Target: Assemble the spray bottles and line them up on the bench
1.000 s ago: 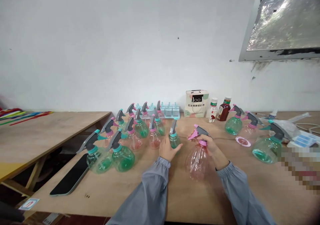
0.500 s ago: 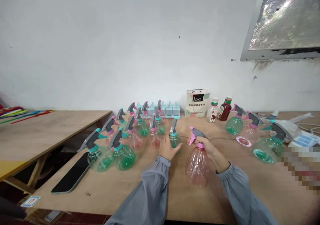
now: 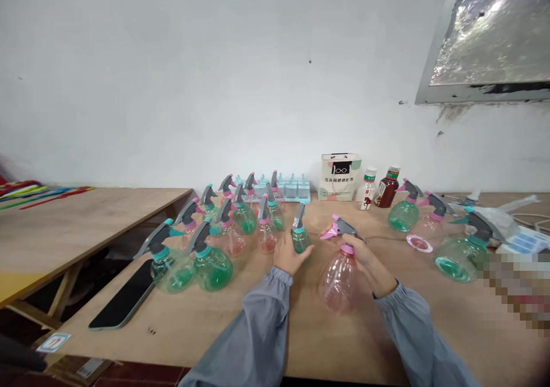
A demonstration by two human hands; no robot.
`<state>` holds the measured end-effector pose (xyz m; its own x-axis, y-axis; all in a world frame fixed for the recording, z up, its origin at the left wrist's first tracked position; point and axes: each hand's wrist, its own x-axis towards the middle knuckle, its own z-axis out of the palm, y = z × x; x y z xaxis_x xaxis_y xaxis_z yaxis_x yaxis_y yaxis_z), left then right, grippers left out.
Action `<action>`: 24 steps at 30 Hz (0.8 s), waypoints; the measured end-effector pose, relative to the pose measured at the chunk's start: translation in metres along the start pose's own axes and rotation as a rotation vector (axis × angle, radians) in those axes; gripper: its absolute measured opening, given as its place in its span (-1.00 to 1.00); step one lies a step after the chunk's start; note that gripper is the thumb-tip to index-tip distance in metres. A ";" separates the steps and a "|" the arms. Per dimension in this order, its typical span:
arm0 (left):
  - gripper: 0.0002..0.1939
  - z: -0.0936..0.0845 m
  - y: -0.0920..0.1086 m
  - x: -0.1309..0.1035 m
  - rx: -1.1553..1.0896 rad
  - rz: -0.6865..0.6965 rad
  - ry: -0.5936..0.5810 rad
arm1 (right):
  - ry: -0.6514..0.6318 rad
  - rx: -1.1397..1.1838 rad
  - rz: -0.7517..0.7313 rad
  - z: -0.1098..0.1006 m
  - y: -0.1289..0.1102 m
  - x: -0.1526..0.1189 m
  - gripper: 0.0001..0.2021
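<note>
My right hand (image 3: 360,254) is wrapped round the neck and grey-and-pink trigger head of a pink clear spray bottle (image 3: 338,281). That bottle leans a little, its nozzle pointing left. Just left of it, my left hand (image 3: 291,254) cups a smaller-looking green spray bottle (image 3: 301,239), fingers along its left side and thumb across its front. The green bottle stands upright on the wooden table (image 3: 344,347). Left of my left hand stands a group of green and pink spray bottles, among them a pink one (image 3: 267,238) and a green one (image 3: 212,269).
A black phone (image 3: 122,296) lies at the left. Along the wall are a light-blue mould (image 3: 296,190), a paper bag (image 3: 339,178) and two drink bottles, one white (image 3: 368,189), one dark red (image 3: 387,188). More spray bottles, including a green one (image 3: 462,258), stand at the right.
The pink spray bottle in my right hand has tilted, its base swinging slightly left and its trigger head shifting right. My left hand stays at the green bottle.
</note>
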<state>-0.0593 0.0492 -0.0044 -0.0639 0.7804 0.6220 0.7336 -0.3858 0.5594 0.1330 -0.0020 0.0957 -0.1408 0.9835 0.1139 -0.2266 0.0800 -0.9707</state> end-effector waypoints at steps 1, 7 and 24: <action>-0.20 0.000 0.000 0.000 0.002 -0.003 -0.002 | 0.010 0.016 -0.002 0.000 0.000 0.000 -0.91; -0.18 -0.002 0.001 0.001 -0.007 -0.008 -0.017 | 0.038 0.018 -0.026 -0.004 0.004 0.000 -0.85; -0.18 0.000 -0.002 0.000 0.003 0.032 0.003 | 0.470 -0.691 -0.429 -0.109 -0.001 -0.058 -0.69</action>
<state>-0.0606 0.0494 -0.0055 -0.0425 0.7665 0.6409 0.7376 -0.4086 0.5376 0.2462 -0.0416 0.0672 0.2594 0.8003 0.5406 0.4751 0.3816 -0.7929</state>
